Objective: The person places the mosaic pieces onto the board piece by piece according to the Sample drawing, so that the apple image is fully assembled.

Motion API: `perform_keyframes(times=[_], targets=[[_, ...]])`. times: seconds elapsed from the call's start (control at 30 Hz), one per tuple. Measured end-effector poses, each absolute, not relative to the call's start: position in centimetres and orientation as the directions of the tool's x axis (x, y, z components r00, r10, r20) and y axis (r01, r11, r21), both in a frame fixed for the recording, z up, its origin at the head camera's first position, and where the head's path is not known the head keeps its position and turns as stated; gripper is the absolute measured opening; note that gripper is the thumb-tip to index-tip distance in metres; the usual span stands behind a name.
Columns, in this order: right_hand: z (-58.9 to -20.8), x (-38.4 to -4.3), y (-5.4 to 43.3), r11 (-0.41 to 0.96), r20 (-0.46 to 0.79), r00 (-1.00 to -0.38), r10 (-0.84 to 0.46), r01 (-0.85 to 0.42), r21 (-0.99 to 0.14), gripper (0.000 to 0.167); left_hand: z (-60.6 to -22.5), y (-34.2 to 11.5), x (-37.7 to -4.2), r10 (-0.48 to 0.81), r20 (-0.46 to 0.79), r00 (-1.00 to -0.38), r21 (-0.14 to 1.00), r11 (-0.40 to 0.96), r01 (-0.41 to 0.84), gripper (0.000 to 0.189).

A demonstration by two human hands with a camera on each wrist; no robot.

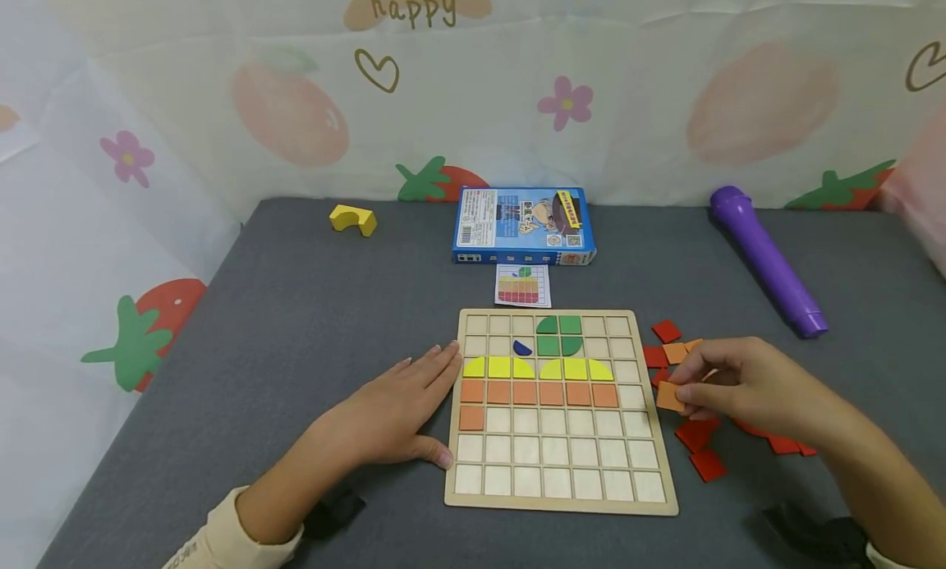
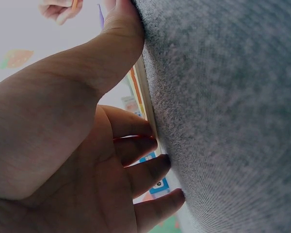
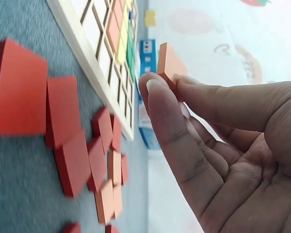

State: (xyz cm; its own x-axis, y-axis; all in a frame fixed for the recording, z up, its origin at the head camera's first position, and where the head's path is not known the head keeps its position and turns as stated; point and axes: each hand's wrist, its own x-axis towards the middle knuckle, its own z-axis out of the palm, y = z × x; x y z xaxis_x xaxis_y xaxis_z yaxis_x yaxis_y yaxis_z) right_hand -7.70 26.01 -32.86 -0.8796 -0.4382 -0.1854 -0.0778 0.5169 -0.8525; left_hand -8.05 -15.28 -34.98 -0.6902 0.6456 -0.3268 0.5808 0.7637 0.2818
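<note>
My right hand [image 1: 754, 388] pinches an orange square tile [image 1: 669, 396] between thumb and fingers, just off the right edge of a wooden grid board [image 1: 562, 509]. The same orange tile [image 3: 170, 65] shows in the right wrist view. My left hand [image 1: 395, 409] lies with fingers extended against the board's left edge. On the board sit green pieces [image 1: 558, 336], a dark blue piece [image 1: 522, 348], a row of yellow pieces [image 1: 500, 368] and a row of orange tiles [image 1: 525, 392]. One more orange tile [image 1: 471, 418] lies at the left of the row below.
Loose red tiles [image 1: 708, 465] and a few orange ones [image 1: 674, 353] lie scattered right of the board. Behind it are a pattern card [image 1: 523, 286] and a blue box [image 1: 517, 224]. A yellow arch block [image 1: 353, 219] stands back left, a purple cylinder [image 1: 769, 261] back right.
</note>
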Motion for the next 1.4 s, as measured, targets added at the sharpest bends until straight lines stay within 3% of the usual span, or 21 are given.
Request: perform_keyframes(times=[0.3,0.5,0.93,1.4], targets=[[-33.2,-8.1,23.4,0.433,-0.191,-0.837,-0.512,-0.059,-0.899,0.008,-35.0,-15.3,-8.0,0.650,-0.325,-0.687,0.289,0.760,0.582,0.112],[-33.7,-8.5,21.9,0.393,-0.121,-0.800,-0.588,-0.152,-0.907,0.009,-35.0,-15.3,-7.9,0.653,-0.320,-0.687,0.292,0.758,0.584,0.111],[-33.7,-9.0,18.4,0.383,-0.129,-0.762,-0.635,-0.165,-0.909,0.004,-34.9,-15.3,-8.0,0.652,-0.317,-0.689,0.287,0.758,0.585,0.112],[-34.5,-9.4,13.5,0.456,-0.138,-0.751,-0.646,-0.235,-0.858,0.013,-34.9,-15.3,-7.8,0.657,-0.301,-0.691,0.280,0.753,0.595,0.112]])
